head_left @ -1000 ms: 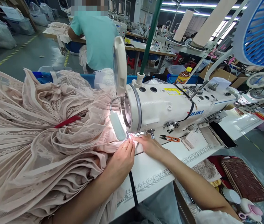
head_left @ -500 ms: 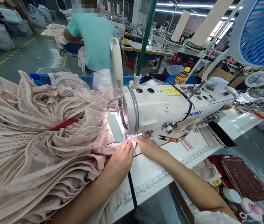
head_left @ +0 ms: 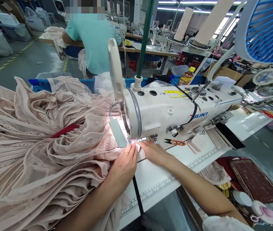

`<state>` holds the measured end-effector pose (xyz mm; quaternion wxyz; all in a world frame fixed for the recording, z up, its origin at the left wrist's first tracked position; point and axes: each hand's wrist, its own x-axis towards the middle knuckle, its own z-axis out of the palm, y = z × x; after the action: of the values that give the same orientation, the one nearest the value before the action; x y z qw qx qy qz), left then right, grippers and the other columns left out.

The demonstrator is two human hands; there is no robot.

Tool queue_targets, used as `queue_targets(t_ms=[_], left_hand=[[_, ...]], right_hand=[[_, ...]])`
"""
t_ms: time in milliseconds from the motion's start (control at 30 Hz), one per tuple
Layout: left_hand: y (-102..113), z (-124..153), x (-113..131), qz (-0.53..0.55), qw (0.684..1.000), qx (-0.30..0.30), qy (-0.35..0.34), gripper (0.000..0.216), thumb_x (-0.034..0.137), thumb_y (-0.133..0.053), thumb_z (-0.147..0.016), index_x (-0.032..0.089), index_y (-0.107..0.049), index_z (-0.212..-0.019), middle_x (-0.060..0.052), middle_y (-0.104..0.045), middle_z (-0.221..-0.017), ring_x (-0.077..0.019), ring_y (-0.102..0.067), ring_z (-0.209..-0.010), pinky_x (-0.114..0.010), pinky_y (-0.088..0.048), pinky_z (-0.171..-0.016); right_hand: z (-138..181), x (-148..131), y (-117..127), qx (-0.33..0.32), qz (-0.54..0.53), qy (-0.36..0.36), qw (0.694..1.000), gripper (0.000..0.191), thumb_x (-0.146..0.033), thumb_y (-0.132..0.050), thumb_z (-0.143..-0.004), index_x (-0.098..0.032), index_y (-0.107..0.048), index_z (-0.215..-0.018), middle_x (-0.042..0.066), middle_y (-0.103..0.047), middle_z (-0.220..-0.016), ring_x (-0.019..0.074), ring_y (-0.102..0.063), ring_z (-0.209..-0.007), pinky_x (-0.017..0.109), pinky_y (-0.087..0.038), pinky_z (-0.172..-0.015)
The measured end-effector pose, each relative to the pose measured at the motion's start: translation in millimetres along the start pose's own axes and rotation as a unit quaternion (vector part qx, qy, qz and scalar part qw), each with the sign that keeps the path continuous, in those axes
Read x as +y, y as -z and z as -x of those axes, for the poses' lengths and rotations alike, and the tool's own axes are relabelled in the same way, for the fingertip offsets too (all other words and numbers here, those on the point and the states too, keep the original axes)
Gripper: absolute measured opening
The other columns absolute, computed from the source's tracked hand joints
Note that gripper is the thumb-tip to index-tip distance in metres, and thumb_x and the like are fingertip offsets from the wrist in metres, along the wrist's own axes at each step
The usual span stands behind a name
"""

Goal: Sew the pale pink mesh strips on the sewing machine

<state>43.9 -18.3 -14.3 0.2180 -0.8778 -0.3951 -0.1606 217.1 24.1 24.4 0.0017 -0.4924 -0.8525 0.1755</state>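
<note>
A white sewing machine (head_left: 160, 110) stands on the table, its needle area lit by a lamp. My left hand (head_left: 126, 160), a ring on one finger, has its fingertips pressed together on pale pink fabric (head_left: 110, 146) just in front of the presser foot. Right of it, my right hand (head_left: 152, 150) pinches the fabric's edge close to the needle; its fingertips are partly hidden under the machine head. A large heap of beige lace-trimmed fabric pieces (head_left: 37, 160), bound by a red strip (head_left: 65, 130), lies left of the machine and runs up to my left forearm.
Orange-handled thread snips (head_left: 175, 142) and a stack of small cards (head_left: 196, 142) lie right of my right hand. Behind the machine are a bottle (head_left: 187, 77) and thread cones (head_left: 184, 24). A blue fan (head_left: 268, 30) hangs upper right. A person in a turquoise shirt (head_left: 93, 41) sits ahead.
The camera view has shifted slightly. Both hands stay at the needle area with hardly any movement, and the fabric shows no clear change.
</note>
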Motion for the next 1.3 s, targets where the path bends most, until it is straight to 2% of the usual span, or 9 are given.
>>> queue_targets(t_ms=[133,500,633,867,933,1000,1067,1167,1300], left_hand=[[-3.4,1.1,0.4,0.009,1.0,-0.014,0.009,0.046,-0.001,-0.032,-0.089,-0.003,-0.061,-0.125,-0.022,-0.066,-0.126,-0.0295,-0.06,-0.121,-0.041,-0.047,-0.101],[-3.2,-0.4,-3.0,0.028,0.999,-0.032,0.018,0.049,-0.001,-0.028,-0.089,-0.002,-0.06,-0.127,-0.023,-0.065,-0.126,-0.0294,-0.059,-0.12,-0.044,-0.048,-0.1],[0.4,-1.7,-7.3,0.026,0.999,-0.026,-0.002,0.048,0.0,-0.029,-0.089,-0.004,-0.059,-0.126,-0.024,-0.066,-0.124,-0.0298,-0.06,-0.119,-0.043,-0.049,-0.097],[7.5,0.0,-10.8,0.018,1.0,-0.017,0.0,0.044,0.0,-0.032,-0.09,0.001,-0.059,-0.124,-0.02,-0.066,-0.122,-0.0285,-0.061,-0.116,-0.042,-0.046,-0.096],[10.4,0.7,-19.0,0.033,0.999,-0.031,0.003,0.037,0.001,-0.036,-0.091,0.006,-0.062,-0.117,-0.017,-0.069,-0.112,-0.0268,-0.064,-0.107,-0.04,-0.048,-0.091],[11.1,1.8,-31.7,0.062,0.997,-0.04,0.01,0.029,0.001,-0.04,-0.091,0.011,-0.064,-0.103,-0.011,-0.07,-0.097,-0.0246,-0.065,-0.099,-0.04,-0.048,-0.091],[9.9,3.5,-45.8,0.103,0.994,-0.041,0.022,0.027,0.0,-0.042,-0.091,0.015,-0.063,-0.098,-0.008,-0.069,-0.093,-0.0235,-0.064,-0.1,-0.041,-0.046,-0.096],[7.9,5.9,-60.7,0.158,0.987,-0.041,0.01,0.032,0.002,-0.043,-0.09,0.019,-0.061,-0.111,-0.007,-0.068,-0.104,-0.0236,-0.059,-0.11,-0.042,-0.042,-0.102],[10.1,6.1,-60.2,0.15,0.988,-0.037,0.003,0.04,-0.002,-0.043,-0.085,0.017,-0.061,-0.115,-0.01,-0.068,-0.108,-0.0263,-0.058,-0.112,-0.044,-0.041,-0.101]], right_hand=[[0.1,-1.4,2.1,-0.017,-0.014,-0.008,1.0,0.047,-0.009,-0.03,-0.096,-0.023,-0.054,-0.135,0.01,-0.064,-0.121,0.0243,-0.056,-0.108,0.039,-0.043,-0.095],[-0.5,3.6,-3.4,0.024,-0.013,0.009,1.0,0.038,-0.014,-0.035,-0.097,-0.025,-0.06,-0.124,0.008,-0.068,-0.105,0.0242,-0.057,-0.097,0.04,-0.046,-0.093],[-1.9,4.8,-4.6,0.039,-0.028,0.023,0.999,0.039,-0.013,-0.034,-0.097,-0.024,-0.059,-0.125,0.009,-0.067,-0.109,0.0245,-0.057,-0.101,0.04,-0.045,-0.093],[-4.5,-4.8,-3.9,0.057,0.074,0.012,0.996,0.034,-0.008,-0.036,-0.094,-0.02,-0.062,-0.112,0.008,-0.066,-0.092,0.0229,-0.058,-0.083,0.035,-0.047,-0.083],[-2.8,-4.9,-6.6,0.073,0.094,0.01,0.993,0.034,-0.006,-0.038,-0.091,-0.02,-0.063,-0.109,0.009,-0.066,-0.091,0.024,-0.058,-0.084,0.036,-0.047,-0.082],[0.4,-2.9,-9.2,0.079,0.091,0.02,0.992,0.035,-0.004,-0.041,-0.087,-0.02,-0.064,-0.108,0.009,-0.067,-0.095,0.0243,-0.058,-0.086,0.036,-0.047,-0.08],[3.9,0.3,-11.0,0.076,0.061,0.038,0.995,0.039,-0.004,-0.043,-0.086,-0.022,-0.065,-0.112,0.008,-0.067,-0.105,0.0226,-0.059,-0.089,0.032,-0.048,-0.075],[6.8,4.9,-12.6,0.071,0.013,0.053,0.996,0.045,-0.006,-0.043,-0.088,-0.028,-0.064,-0.121,0.004,-0.065,-0.119,0.0201,-0.06,-0.092,0.029,-0.047,-0.071],[6.3,6.5,-15.0,0.069,-0.006,0.059,0.996,0.05,-0.006,-0.044,-0.088,-0.03,-0.063,-0.128,0.006,-0.064,-0.122,0.0212,-0.06,-0.096,0.03,-0.049,-0.074]])
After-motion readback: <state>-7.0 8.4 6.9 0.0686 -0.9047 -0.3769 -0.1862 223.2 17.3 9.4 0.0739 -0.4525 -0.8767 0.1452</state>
